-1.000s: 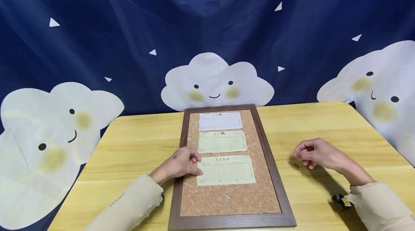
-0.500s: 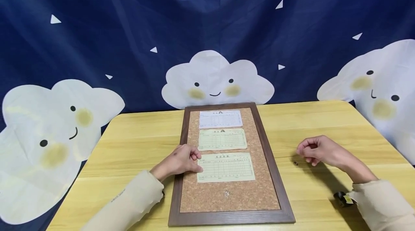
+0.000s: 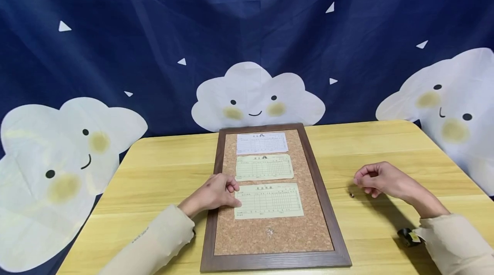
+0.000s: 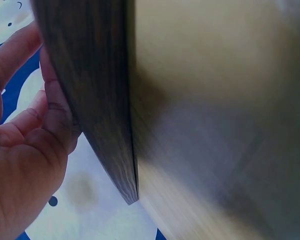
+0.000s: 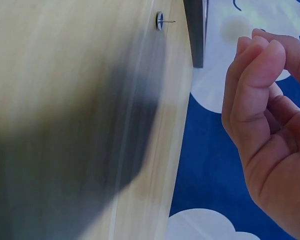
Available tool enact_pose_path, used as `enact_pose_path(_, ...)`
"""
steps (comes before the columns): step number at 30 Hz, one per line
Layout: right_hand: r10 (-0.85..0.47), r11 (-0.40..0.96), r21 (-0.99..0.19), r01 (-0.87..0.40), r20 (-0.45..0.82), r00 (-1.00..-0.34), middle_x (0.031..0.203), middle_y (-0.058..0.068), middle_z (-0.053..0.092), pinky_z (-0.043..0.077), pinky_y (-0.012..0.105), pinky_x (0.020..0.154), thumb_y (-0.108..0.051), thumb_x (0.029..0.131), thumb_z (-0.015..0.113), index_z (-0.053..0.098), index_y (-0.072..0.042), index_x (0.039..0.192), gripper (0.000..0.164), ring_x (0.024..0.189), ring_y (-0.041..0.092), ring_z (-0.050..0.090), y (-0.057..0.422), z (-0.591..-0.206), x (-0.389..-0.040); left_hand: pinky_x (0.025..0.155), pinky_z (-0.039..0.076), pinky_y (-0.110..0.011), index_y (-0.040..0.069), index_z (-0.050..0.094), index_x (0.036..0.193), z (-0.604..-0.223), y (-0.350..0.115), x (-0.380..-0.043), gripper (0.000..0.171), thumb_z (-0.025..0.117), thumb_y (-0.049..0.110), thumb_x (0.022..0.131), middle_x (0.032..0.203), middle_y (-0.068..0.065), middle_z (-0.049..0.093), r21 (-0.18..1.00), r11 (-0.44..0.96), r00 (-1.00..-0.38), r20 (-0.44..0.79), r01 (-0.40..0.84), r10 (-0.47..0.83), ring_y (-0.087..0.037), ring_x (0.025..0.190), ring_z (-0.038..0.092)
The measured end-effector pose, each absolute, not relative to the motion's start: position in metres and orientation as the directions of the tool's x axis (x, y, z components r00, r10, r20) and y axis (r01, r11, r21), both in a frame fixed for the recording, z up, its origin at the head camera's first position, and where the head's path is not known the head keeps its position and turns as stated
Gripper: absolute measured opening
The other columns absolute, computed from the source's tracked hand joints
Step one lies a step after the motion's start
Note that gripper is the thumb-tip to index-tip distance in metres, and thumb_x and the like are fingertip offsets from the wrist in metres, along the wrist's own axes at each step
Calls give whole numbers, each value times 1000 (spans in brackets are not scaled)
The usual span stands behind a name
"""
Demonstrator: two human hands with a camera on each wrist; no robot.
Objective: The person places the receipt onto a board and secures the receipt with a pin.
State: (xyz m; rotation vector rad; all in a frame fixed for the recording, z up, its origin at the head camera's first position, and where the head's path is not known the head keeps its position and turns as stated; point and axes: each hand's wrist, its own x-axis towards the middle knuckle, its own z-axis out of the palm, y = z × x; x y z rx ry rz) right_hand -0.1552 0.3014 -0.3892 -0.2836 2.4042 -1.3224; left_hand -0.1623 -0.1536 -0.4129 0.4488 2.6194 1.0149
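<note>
In the head view my left hand (image 3: 216, 191) reaches over the left side of a brown-framed cork board (image 3: 305, 236). Its thumb and fingertips rest on the left edge of the lowest slip, a pale green printed form (image 3: 270, 201). A thumbtack (image 3: 351, 195) lies on the table to the right of the board. Seen from the right wrist, this thumbtack (image 5: 160, 21) shows its thin pin sticking out from a round head. My right hand (image 3: 380, 179) hovers beside it, fingers loosely bent, with nothing visible between the fingertips.
Higher on the cork are a second pale green form (image 3: 264, 167) and a white form (image 3: 262, 143). A small grey mark (image 3: 269, 232) sits on the cork below the slips. The wooden table (image 3: 166, 159) ends at a dark blue curtain (image 3: 162, 22) with printed clouds.
My right hand has shifted slightly to the right, a little farther from the thumbtack. The left hand stays on the lowest form, and the camera view wobbles a little.
</note>
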Motion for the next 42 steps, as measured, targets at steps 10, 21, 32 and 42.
enact_pose_path(10,-354,546,-838,5,-236,-905,78,7,61,54,29,58,-2,97,59,63,14,103,18,67,12,58,303,-392,-154,71,43,-28,10,64,83,-413,-154,-162,30,91,9,69,78,2,55,674,717,-909,-169,176,382,-13,74,50)
enact_pose_path(21,-349,558,-830,0,-235,-907,77,8,61,54,29,58,-2,96,58,64,12,102,17,67,12,58,305,-394,-154,70,43,-27,9,64,83,-414,-154,-163,31,91,8,68,77,2,54,682,711,-909,-171,170,381,-12,73,50)
enact_pose_path(32,-447,493,-870,8,-262,-855,91,13,68,53,29,57,3,94,60,58,20,110,24,68,12,59,307,-406,-150,69,43,-26,9,64,84,-413,-154,-161,30,91,8,69,78,1,55,691,703,-905,-177,165,387,-12,73,50)
enact_pose_path(42,-455,519,-855,-2,-274,-847,87,12,67,53,30,57,2,90,66,64,16,106,21,68,12,59,304,-408,-149,69,43,-26,9,64,85,-413,-154,-163,31,91,9,69,78,1,55,696,695,-903,-164,180,398,-12,73,50)
